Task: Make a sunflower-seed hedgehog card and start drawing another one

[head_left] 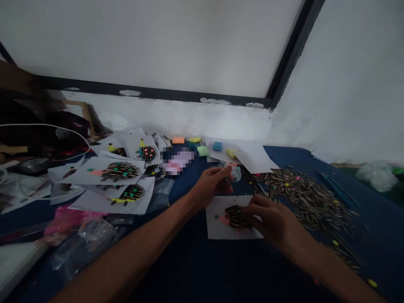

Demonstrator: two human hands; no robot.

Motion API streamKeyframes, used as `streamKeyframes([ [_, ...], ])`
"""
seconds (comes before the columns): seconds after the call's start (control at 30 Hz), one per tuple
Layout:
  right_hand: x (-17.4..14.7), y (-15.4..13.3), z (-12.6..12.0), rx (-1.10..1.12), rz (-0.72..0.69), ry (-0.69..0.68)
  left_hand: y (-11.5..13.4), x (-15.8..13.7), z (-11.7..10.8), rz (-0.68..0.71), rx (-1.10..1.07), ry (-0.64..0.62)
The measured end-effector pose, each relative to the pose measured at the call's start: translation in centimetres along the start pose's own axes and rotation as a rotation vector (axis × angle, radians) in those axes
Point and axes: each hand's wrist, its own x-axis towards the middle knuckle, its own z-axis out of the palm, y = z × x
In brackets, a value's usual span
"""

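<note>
In my left hand [214,182] is a small crumpled clear plastic bag [235,173], pinched between thumb and fingers; pink and greenish bits show in it. Below it lies a white paper sheet [215,230] bearing a hedgehog picture [232,217], with a pink snout, a green nose dot and a body of striped sunflower seeds. Over the right part of that body, my right hand [271,216] has its fingers pinched together at the seeds. Whatever sits between those fingertips is hidden. The hand covers the sheet's right side.
Loose sunflower seeds [303,195] spread across the blue tabletop on the right. Finished-looking hedgehog sheets [82,171] overlap at left, above crumpled plastic bags [94,231]. Coloured clay packets [203,151] and blank white paper [255,158] lie by the wall. Blue tweezers [339,189] rest among the seeds.
</note>
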Motion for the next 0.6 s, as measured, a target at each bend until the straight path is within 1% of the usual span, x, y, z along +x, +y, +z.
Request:
streamKeyframes([
  [0.23,0.1,-0.18,0.05,0.013,-0.01,-0.003,-0.05,-0.01,0.13,0.004,0.001,0.01],
  [0.5,0.09,-0.68,-0.44,0.033,0.004,-0.062,0.09,-0.06,0.16,-0.002,-0.013,0.012],
  [0.6,0.09,-0.59,-0.34,0.043,0.014,-0.058,0.12,-0.07,0.19,-0.01,-0.003,0.011],
])
